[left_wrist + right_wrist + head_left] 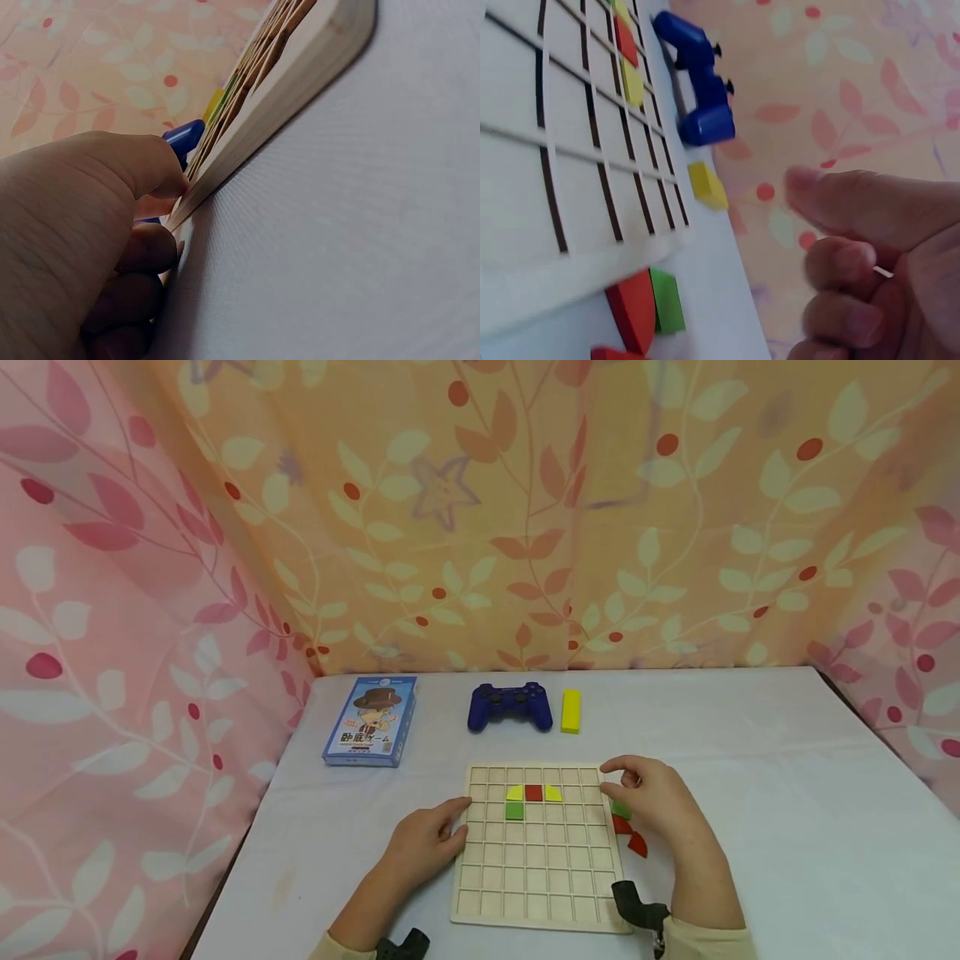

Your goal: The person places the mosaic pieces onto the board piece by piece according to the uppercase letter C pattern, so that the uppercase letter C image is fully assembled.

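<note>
A pale wooden grid board (pixel 536 860) lies flat on the table. Set in its upper cells are a red square tile (pixel 533 793), two yellow rounded tiles (pixel 553 793) on either side of it, and a green square tile (pixel 514 811). My left hand (pixel 422 847) rests against the board's left edge, thumb and index finger touching it. Above the upper right corner hovers my right hand (pixel 651 797), holding nothing, with thumb and index finger apart. Below it, beside the board, lie a green piece (pixel 667 301) and red pieces (pixel 633 311), partly hidden in the head view.
Behind the board sit a blue game controller (pixel 510 706) and a yellow block (pixel 571 711). A blue card-game box (pixel 371 722) lies at the back left. Patterned curtains (pixel 480 527) close off the back and sides of the white-covered table (pixel 787 793).
</note>
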A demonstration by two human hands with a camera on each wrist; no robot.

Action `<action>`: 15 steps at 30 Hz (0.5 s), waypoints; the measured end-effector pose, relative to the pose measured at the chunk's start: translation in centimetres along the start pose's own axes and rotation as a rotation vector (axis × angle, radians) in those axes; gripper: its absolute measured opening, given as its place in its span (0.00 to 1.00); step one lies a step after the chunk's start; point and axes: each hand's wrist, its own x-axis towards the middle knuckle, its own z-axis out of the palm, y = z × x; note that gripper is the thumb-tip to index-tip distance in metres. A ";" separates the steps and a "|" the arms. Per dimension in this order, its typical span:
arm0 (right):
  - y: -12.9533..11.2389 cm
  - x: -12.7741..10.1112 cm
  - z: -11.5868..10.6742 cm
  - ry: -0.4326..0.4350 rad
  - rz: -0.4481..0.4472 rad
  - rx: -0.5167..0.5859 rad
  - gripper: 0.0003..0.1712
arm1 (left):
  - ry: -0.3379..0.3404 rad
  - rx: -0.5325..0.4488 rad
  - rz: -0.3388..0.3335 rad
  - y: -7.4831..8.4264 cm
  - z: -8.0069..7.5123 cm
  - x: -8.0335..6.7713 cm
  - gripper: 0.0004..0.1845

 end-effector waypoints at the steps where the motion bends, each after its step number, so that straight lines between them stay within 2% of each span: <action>1: 0.3 0.0 -0.2 -0.023 0.022 0.000 0.20 | -0.001 -0.005 -0.003 0.0 0.0 0.0 0.21; 6: 1.6 0.0 -0.5 -0.103 0.101 -0.022 0.18 | -0.001 -0.001 -0.007 0.0 0.0 0.1 0.21; 15: 3.1 0.5 -0.1 -0.035 0.146 -0.085 0.17 | -0.009 0.013 -0.017 0.1 -0.1 0.1 0.20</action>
